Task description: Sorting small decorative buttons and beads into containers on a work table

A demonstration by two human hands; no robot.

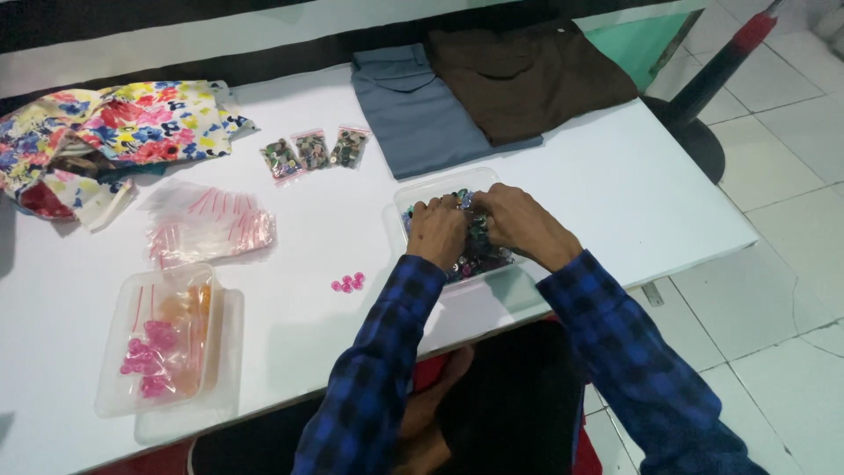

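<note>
- I see both arms in long sleeves of a blue and black checked shirt.
- My left sleeve (374, 387) and right sleeve (629, 361) end at the wrist.
- Both of my hands are bare: no gloves, rings or watch showing.

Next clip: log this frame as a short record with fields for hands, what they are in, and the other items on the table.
left hand: in the clear tray, fingers among mixed buttons
right hand: in the same tray, on the buttons
grip: cannot tell whether either hand holds anything
near tray: pink buttons loose on the white table
filled bags: three, in a row
empty bags: a pile
left tray: pink and orange packets
cloth: floral, grey, brown
</note>
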